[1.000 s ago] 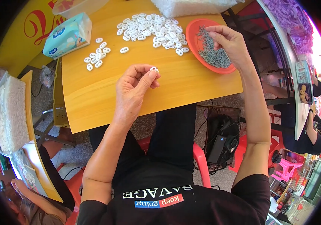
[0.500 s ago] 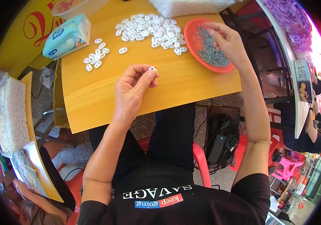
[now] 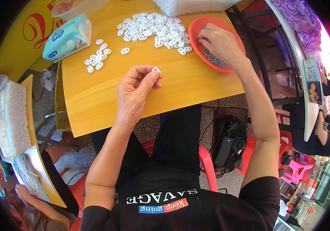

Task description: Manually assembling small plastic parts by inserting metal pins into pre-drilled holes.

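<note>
Between thumb and forefinger, my left hand (image 3: pixel 138 86) pinches a small white oval plastic piece (image 3: pixel 156 70) with holes, held above the near part of the table. My right hand (image 3: pixel 223 44) reaches into a red bowl (image 3: pixel 193 36), its fingers bunched downward among small grey screws (image 3: pixel 214 59). The hand covers much of the bowl, so whatever sits at its fingertips is hidden. A large heap of white oval two-hole pieces (image 3: pixel 153 29) lies left of the bowl. Farther left are a smaller cluster of these pieces (image 3: pixel 98 57) and one lone piece (image 3: pixel 125 51).
The yellow wooden table (image 3: pixel 107 100) carries a tissue pack (image 3: pixel 68 40) at its left edge. A clear bag of white items (image 3: pixel 196 5) stands at the back. Another person's arm (image 3: pixel 41 208) shows at lower left. A black bag (image 3: pixel 230 142) is below the table's right side.
My right hand has dropped deeper into the red bowl and moved slightly left, its fingers now down among the screws. The left hand still pinches the white piece in nearly the same place.
</note>
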`<action>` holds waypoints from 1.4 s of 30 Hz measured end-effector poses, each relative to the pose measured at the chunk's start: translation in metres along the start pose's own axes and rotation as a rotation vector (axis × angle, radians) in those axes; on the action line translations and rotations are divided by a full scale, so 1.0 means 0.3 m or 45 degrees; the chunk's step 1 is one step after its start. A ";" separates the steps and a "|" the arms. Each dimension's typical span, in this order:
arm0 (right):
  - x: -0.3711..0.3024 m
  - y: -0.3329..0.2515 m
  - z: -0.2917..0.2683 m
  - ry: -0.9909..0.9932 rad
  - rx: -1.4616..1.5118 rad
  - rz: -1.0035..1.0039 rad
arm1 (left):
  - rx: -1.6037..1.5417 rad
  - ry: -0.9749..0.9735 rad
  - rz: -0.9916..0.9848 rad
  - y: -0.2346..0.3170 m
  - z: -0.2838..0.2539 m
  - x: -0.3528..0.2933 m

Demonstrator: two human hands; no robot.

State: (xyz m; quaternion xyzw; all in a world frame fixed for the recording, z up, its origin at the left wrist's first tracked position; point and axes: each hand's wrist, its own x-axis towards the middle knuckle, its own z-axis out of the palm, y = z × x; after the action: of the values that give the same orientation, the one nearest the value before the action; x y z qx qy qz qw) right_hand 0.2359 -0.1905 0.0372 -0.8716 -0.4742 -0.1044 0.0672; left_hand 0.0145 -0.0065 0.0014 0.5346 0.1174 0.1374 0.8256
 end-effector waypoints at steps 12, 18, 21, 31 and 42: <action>-0.041 -0.208 -0.087 0.207 1.268 0.358 | -0.107 0.010 -0.024 0.000 -0.016 0.004; -0.063 -0.422 -0.004 0.125 1.799 0.477 | -0.157 0.017 0.011 -0.004 -0.021 0.003; -0.071 -0.459 0.047 0.133 2.087 0.592 | -0.178 0.007 0.015 -0.009 -0.028 0.000; -0.078 -0.493 0.071 0.092 2.223 0.597 | -0.242 -0.008 0.046 -0.013 -0.031 -0.001; -0.076 -0.511 0.060 0.186 1.886 0.518 | -0.130 0.015 0.061 -0.012 -0.030 -0.002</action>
State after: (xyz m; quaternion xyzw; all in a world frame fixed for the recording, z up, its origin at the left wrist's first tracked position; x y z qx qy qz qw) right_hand 0.0972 -0.1221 0.0167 -0.6602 -0.2452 0.1974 0.6819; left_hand 0.0113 -0.0004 -0.0054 0.4936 0.1024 0.1660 0.8475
